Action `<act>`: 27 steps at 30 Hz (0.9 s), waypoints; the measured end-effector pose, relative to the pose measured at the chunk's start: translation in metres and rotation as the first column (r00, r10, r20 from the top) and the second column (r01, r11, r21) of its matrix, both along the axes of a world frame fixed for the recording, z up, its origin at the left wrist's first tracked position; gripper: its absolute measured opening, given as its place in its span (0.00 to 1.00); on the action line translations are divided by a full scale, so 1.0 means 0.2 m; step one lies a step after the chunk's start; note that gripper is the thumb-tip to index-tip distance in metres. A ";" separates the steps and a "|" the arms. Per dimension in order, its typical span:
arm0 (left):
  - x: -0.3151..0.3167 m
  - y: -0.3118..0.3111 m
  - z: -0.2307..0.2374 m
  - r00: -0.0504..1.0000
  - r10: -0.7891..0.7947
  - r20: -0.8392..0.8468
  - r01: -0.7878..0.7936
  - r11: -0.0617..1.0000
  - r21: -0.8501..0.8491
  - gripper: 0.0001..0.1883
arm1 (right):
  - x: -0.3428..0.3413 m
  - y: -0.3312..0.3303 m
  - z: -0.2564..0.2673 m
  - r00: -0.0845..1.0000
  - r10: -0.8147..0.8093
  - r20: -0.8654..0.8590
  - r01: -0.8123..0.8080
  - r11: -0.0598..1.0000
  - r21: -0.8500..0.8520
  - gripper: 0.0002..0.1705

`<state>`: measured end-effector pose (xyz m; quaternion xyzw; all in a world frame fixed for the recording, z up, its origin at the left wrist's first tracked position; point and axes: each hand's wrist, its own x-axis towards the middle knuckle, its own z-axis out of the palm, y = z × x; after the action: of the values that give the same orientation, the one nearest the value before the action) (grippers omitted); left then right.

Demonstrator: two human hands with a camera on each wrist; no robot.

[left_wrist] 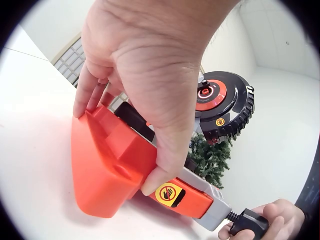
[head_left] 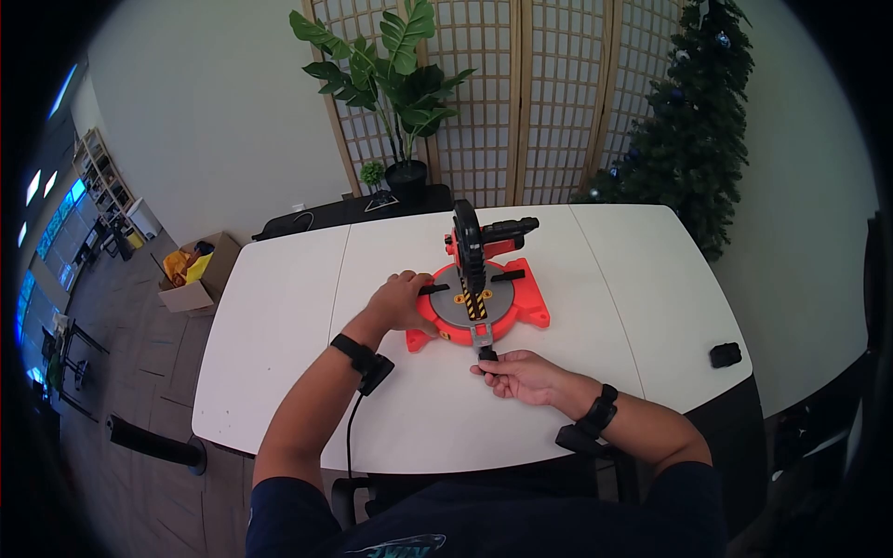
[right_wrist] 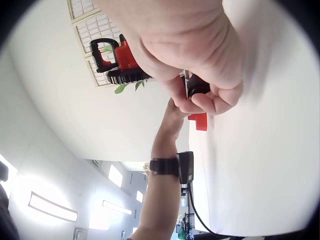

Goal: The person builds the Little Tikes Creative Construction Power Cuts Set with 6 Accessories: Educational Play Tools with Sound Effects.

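An orange toy miter saw (head_left: 531, 299) with a grey round turntable (head_left: 443, 302) stands on the white table. Its black toothed blade and guard (head_left: 469, 244) rise over the middle, and the black handle points right. My left hand (head_left: 402, 302) grips the left side of the orange base, thumb at the front near a yellow warning sticker (left_wrist: 169, 194) and fingers over the back edge. At the front, my right hand (head_left: 526, 377) pinches a black knob (left_wrist: 250, 223) between thumb and fingers. A threaded shaft with a spring look (left_wrist: 232, 216) shows between the knob and the grey arm.
The white table (head_left: 279, 372) has a small black object (head_left: 725, 354) near its right edge. Behind it stand a potted plant (head_left: 406, 177), a folding screen (head_left: 484, 102) and a decorated tree (head_left: 688, 139). A cardboard box (head_left: 219, 270) sits off the left side. A cable (head_left: 351, 432) hangs from the left wrist camera.
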<state>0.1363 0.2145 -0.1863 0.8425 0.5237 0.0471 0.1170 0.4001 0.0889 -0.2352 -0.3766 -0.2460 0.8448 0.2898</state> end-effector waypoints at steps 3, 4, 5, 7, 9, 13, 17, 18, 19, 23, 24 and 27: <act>0.00 0.00 0.00 1.000 0.000 -0.001 0.000 1.000 0.003 0.57 | -0.01 -0.01 0.03 1.000 -0.009 0.005 0.009 1.000 0.005 0.10; 0.01 0.00 0.00 1.000 -0.001 -0.005 0.001 1.000 0.006 0.57 | -0.01 -0.01 0.04 1.000 -0.022 0.004 0.022 1.000 -0.007 0.11; 0.00 0.00 0.00 1.000 -0.001 -0.005 0.001 1.000 0.006 0.57 | -0.01 -0.01 0.03 1.000 -0.022 0.004 0.022 1.000 -0.007 0.11; 0.00 0.00 0.00 1.000 -0.003 0.008 0.003 1.000 0.002 0.57 | 0.00 0.00 -0.01 0.999 -0.009 -0.038 0.010 0.999 0.036 0.12; 0.01 0.00 0.00 1.000 0.000 0.005 0.000 1.000 0.004 0.57 | -0.01 -0.01 0.00 1.000 -0.013 -0.021 0.014 0.999 0.042 0.12; 0.00 0.00 0.00 1.000 0.002 0.007 -0.002 1.000 -0.001 0.57 | -0.02 -0.01 -0.01 1.000 -0.028 -0.012 0.028 0.999 0.030 0.10; 0.01 0.00 0.00 1.000 0.008 -0.001 -0.008 1.000 0.001 0.58 | -0.01 -0.01 -0.04 0.999 -0.025 -0.043 0.026 0.999 0.034 0.12; 0.01 0.00 0.00 1.000 0.007 -0.005 -0.007 1.000 0.003 0.58 | 0.00 -0.01 -0.05 0.998 -0.025 -0.066 0.028 0.999 0.044 0.12; 0.01 0.00 0.00 1.000 0.006 -0.009 -0.006 1.000 0.004 0.58 | 0.00 -0.01 -0.04 0.996 -0.025 -0.090 0.030 0.998 0.054 0.12; 0.01 0.00 0.00 1.000 0.009 -0.009 -0.009 1.000 0.001 0.58 | 0.01 -0.01 -0.01 0.997 -0.036 -0.075 0.039 0.998 0.043 0.11; 0.00 0.00 0.00 1.000 0.005 -0.003 -0.005 1.000 0.000 0.58 | 0.01 -0.01 -0.01 0.996 -0.032 -0.081 0.035 0.999 0.034 0.11; 0.01 0.00 0.00 1.000 0.006 0.003 -0.006 1.000 -0.001 0.57 | 0.00 -0.01 0.00 0.997 -0.041 -0.068 0.042 0.999 0.020 0.11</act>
<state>0.1377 0.2138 -0.1859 0.8407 0.5262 0.0484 0.1182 0.3999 0.0863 -0.2355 -0.3496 -0.2374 0.8482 0.3195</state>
